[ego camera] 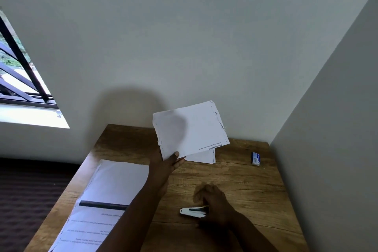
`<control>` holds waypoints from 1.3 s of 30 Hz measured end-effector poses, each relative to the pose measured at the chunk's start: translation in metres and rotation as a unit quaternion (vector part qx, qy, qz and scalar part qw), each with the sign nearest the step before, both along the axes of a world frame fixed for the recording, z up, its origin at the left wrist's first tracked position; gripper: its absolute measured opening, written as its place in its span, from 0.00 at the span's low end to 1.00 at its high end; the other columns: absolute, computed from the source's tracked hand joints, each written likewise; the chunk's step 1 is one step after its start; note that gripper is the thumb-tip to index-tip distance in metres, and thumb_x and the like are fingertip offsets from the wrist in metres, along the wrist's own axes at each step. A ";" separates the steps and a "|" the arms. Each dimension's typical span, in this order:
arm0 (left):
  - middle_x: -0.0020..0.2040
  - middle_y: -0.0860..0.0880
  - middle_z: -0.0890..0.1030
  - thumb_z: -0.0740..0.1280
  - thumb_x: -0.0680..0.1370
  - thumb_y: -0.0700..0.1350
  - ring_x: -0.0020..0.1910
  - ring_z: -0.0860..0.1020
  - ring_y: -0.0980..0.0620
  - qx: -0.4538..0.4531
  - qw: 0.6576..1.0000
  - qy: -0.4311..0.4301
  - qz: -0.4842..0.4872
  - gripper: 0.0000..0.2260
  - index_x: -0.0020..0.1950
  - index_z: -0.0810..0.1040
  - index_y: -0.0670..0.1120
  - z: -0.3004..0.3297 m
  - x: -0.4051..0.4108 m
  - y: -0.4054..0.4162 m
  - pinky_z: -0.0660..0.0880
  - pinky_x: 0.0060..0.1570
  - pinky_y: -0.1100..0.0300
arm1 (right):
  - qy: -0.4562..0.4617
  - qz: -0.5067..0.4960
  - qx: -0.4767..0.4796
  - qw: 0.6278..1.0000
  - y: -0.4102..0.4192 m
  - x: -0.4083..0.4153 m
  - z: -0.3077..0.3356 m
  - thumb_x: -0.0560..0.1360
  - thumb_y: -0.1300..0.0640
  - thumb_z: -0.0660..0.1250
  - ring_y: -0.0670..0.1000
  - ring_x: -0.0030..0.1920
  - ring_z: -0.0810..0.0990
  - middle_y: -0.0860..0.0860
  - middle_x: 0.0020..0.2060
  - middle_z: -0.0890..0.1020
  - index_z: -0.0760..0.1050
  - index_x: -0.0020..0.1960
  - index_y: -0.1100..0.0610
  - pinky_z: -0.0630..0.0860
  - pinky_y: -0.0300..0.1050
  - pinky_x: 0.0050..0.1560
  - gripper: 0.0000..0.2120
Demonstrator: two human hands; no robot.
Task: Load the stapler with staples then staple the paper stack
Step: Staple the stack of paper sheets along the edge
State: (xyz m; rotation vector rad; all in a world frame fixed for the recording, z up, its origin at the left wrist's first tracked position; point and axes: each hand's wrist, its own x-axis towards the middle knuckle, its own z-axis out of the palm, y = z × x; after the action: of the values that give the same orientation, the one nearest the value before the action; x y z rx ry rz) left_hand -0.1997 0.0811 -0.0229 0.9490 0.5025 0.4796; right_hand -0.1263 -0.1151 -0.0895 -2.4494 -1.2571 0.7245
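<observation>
Left hand [170, 162]: we hold a small paper stack [191, 129] by its near corner, thumb on top and fingers beneath, lifted clear of the wooden table [245, 188]. A few more sheets [204, 157] lie just beyond our fingertips, under the raised stack.

Right hand [212, 203]: blurred, fingers curled over the rear of the white stapler [192, 211]; we cannot tell whether they grip it or merely rest there. The stapler's nose points left of our knuckles.

Staple box [255, 158]: blue and white, well beyond the right fingers.

Printed sheets [106, 200]: left of our left forearm.
</observation>
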 end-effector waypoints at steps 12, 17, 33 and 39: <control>0.60 0.44 0.78 0.69 0.76 0.36 0.52 0.84 0.46 0.007 1.000 -0.004 -0.014 0.17 0.61 0.74 0.51 0.004 -0.003 -0.006 0.82 0.47 0.55 | 0.340 -0.336 0.366 0.798 -0.007 0.019 0.037 0.66 0.71 0.74 0.56 0.44 0.82 0.55 0.41 0.83 0.77 0.54 0.63 0.80 0.49 0.46 0.17; 0.62 0.45 0.78 0.69 0.76 0.35 0.57 0.81 0.43 0.012 1.000 -0.009 -0.026 0.19 0.63 0.73 0.51 0.002 -0.002 -0.010 0.82 0.50 0.52 | 0.439 -0.468 0.471 0.605 0.010 0.018 0.054 0.74 0.53 0.69 0.52 0.33 0.80 0.58 0.38 0.83 0.77 0.45 0.57 0.79 0.45 0.34 0.07; 0.62 0.43 0.79 0.66 0.76 0.30 0.57 0.81 0.44 0.034 0.998 -0.031 -0.037 0.22 0.68 0.72 0.43 0.007 -0.004 -0.024 0.81 0.53 0.52 | 0.459 -0.331 0.405 0.718 0.040 -0.014 0.080 0.80 0.47 0.60 0.45 0.37 0.82 0.49 0.41 0.85 0.79 0.49 0.54 0.76 0.39 0.35 0.14; 0.60 0.47 0.81 0.68 0.76 0.32 0.58 0.81 0.46 0.071 0.996 -0.023 -0.041 0.20 0.64 0.74 0.49 0.012 -0.006 -0.024 0.81 0.53 0.51 | 0.444 -0.321 0.445 0.708 0.033 -0.015 0.082 0.77 0.49 0.65 0.44 0.37 0.82 0.49 0.46 0.86 0.83 0.48 0.51 0.77 0.38 0.35 0.09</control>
State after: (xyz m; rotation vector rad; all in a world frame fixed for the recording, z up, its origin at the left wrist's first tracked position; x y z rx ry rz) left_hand -0.2061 0.0570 -0.0111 1.0892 0.3899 0.4656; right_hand -0.1412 -0.0817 -0.0074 -1.2325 -0.1802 0.6865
